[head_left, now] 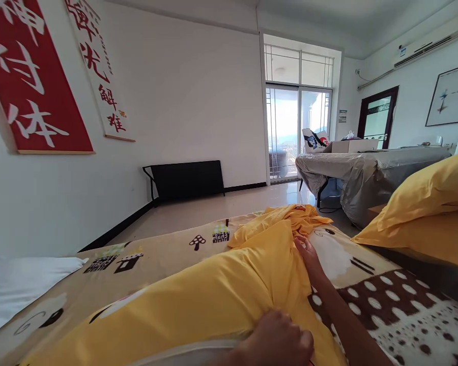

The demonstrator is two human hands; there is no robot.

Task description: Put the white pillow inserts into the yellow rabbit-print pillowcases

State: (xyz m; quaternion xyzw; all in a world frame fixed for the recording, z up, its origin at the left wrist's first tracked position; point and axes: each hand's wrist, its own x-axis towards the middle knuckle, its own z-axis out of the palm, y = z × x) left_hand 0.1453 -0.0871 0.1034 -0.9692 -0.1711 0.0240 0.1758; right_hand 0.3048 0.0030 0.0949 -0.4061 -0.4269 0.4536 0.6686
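Note:
A yellow pillowcase (198, 284) stretches across the bed in front of me, puffed out by a filling. A pale strip of pillow (191, 354) shows along its near side. My left hand (277, 338) is closed in a fist on the pillowcase's near right part, bunching the fabric into creases. At the far right corner, my right hand (307, 254) has its fingers closed on the pillowcase's edge; the fingertips are partly hidden by cloth. Just beyond, a crumpled yellow cloth (309, 217) lies on the patterned blanket (168, 249).
A white pillow (26, 284) lies at the left. More yellow pillows (431, 198) are stacked at the right. Beyond the bed are a folded black frame (189, 180) against the wall, a plastic-covered table (351, 170) with boxes, and sliding glass doors (284, 132).

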